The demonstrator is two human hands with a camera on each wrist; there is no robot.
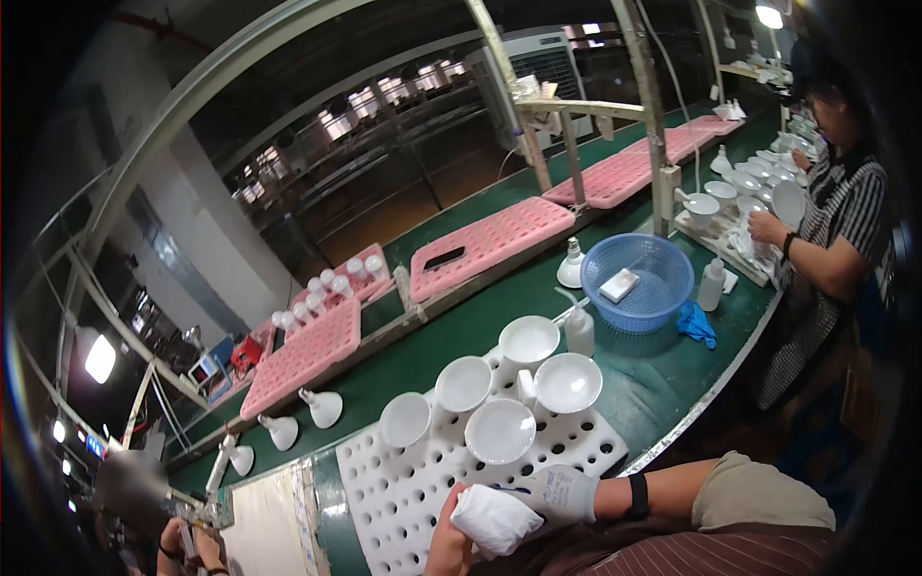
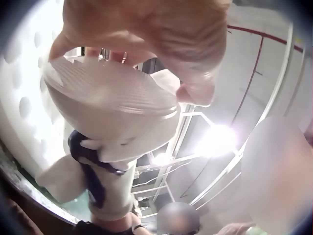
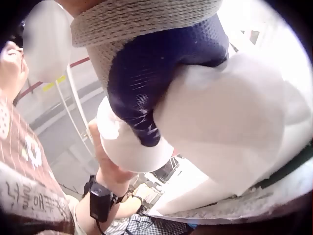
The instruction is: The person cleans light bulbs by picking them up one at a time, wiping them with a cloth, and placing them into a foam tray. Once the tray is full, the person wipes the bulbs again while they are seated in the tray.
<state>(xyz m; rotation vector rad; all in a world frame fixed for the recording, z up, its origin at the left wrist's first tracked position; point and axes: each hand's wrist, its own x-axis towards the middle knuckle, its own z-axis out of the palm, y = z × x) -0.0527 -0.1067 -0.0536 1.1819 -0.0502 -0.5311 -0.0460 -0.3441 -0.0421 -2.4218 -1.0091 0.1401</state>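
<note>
My bare left hand grips a white reflector lamp bulb by its broad rim, thumb on one side and fingers on the other. In the right wrist view the bulb's smooth white body shows beyond the glove. My right hand wears a grey knit glove with a dark blue coating. It holds a white cloth against the bulb; in the head view this cloth covers most of the bulb. Just beyond the hands, several white reflector bulbs stand face up in a white perforated foam board.
Past the board are a squeeze bottle, a blue basket holding a white block, and a blue glove. Pink perforated trays line the far side of the green bench. A person works at the right.
</note>
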